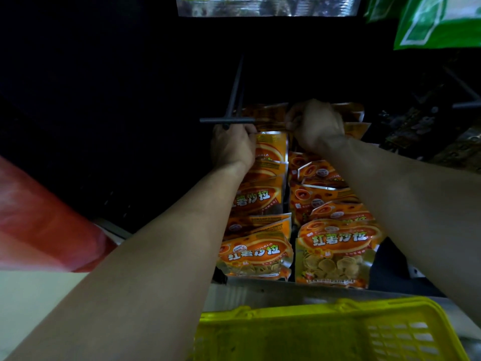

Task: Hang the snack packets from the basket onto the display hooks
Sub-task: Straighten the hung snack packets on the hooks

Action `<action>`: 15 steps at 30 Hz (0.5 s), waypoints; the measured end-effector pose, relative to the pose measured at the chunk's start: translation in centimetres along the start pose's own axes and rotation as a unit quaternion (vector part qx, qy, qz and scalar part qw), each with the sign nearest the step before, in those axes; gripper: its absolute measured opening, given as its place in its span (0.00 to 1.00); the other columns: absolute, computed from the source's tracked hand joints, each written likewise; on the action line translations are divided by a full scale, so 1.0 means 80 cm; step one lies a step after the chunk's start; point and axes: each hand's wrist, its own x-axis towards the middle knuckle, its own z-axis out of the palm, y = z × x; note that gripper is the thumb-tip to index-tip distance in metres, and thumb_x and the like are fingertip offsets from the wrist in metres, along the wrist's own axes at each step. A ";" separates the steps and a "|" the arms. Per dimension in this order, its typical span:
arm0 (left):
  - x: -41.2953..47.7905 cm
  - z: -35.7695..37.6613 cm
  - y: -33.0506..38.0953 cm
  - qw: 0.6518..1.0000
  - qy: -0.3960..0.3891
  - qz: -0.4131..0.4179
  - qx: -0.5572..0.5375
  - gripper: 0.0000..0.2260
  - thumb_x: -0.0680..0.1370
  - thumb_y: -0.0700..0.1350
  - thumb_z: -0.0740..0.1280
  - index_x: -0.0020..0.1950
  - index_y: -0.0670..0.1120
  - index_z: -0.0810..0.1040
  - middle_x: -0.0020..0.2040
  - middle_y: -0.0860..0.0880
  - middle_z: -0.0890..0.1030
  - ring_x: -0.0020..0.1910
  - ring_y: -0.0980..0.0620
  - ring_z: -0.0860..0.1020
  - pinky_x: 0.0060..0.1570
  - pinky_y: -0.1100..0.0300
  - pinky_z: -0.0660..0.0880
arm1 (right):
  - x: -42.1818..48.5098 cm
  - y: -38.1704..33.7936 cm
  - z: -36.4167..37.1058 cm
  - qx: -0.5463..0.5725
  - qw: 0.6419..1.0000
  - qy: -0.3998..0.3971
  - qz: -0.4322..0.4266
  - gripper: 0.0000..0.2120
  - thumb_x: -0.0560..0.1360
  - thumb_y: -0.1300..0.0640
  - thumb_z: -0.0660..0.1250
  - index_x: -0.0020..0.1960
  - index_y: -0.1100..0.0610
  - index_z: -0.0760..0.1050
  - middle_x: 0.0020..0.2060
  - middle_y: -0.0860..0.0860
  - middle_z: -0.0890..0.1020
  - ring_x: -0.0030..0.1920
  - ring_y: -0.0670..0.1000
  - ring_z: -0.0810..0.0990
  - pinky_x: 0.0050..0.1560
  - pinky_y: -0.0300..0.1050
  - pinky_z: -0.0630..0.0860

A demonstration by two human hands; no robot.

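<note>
Place: I stand in a shop.
Stock: identical orange snack packets in rows, green packets hanging above.
Fittings: a black display hook, my yellow basket below.

A green bag is hanging against the dark. A silvery packet is showing to its left, dark brown packets are hanging below it, and a red shape — too blurred to name — is lying far down-left of it.

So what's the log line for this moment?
phase: hanging | left hand: by hook, grip unclear | right hand: grips orange packet | yellow basket: below
</note>
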 end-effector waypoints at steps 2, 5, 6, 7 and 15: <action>0.004 -0.002 0.003 1.000 0.011 0.003 -0.001 0.06 0.81 0.50 0.66 0.54 0.54 0.82 0.66 0.46 0.75 0.66 0.45 0.73 0.61 0.54 0.73 | 0.002 0.001 -0.001 0.011 1.000 0.019 -0.006 0.06 0.77 0.56 0.67 0.48 0.47 0.81 0.52 0.52 0.84 0.58 0.55 0.80 0.57 0.53 0.75; 0.005 0.000 0.005 1.000 -0.005 -0.001 0.000 0.05 0.80 0.51 0.66 0.52 0.54 0.82 0.66 0.46 0.75 0.67 0.44 0.72 0.61 0.50 0.74 | 0.003 0.001 0.001 0.015 0.999 0.025 -0.017 0.05 0.76 0.55 0.67 0.48 0.46 0.81 0.52 0.52 0.84 0.57 0.55 0.80 0.57 0.53 0.76; 0.004 0.002 0.004 1.000 -0.010 -0.005 -0.006 0.05 0.80 0.50 0.66 0.51 0.55 0.82 0.65 0.46 0.75 0.66 0.44 0.72 0.60 0.50 0.74 | 0.003 0.002 0.002 0.008 1.000 0.016 -0.016 0.06 0.76 0.55 0.67 0.48 0.46 0.80 0.52 0.52 0.84 0.58 0.55 0.80 0.57 0.54 0.76; 0.003 0.002 0.004 1.000 -0.015 -0.011 -0.013 0.04 0.80 0.50 0.67 0.51 0.56 0.82 0.64 0.47 0.76 0.65 0.45 0.73 0.59 0.51 0.75 | 0.002 0.002 0.003 0.001 1.000 0.008 -0.012 0.07 0.76 0.56 0.66 0.49 0.46 0.80 0.53 0.52 0.84 0.58 0.56 0.80 0.57 0.54 0.76; -0.025 -0.024 0.021 0.998 -0.049 -0.020 -0.046 0.15 0.81 0.51 0.66 0.67 0.58 0.76 0.68 0.46 0.76 0.67 0.44 0.74 0.65 0.49 0.74 | -0.043 0.003 -0.026 0.042 0.999 0.021 -0.020 0.14 0.78 0.55 0.61 0.60 0.49 0.79 0.54 0.56 0.83 0.55 0.60 0.81 0.50 0.51 0.78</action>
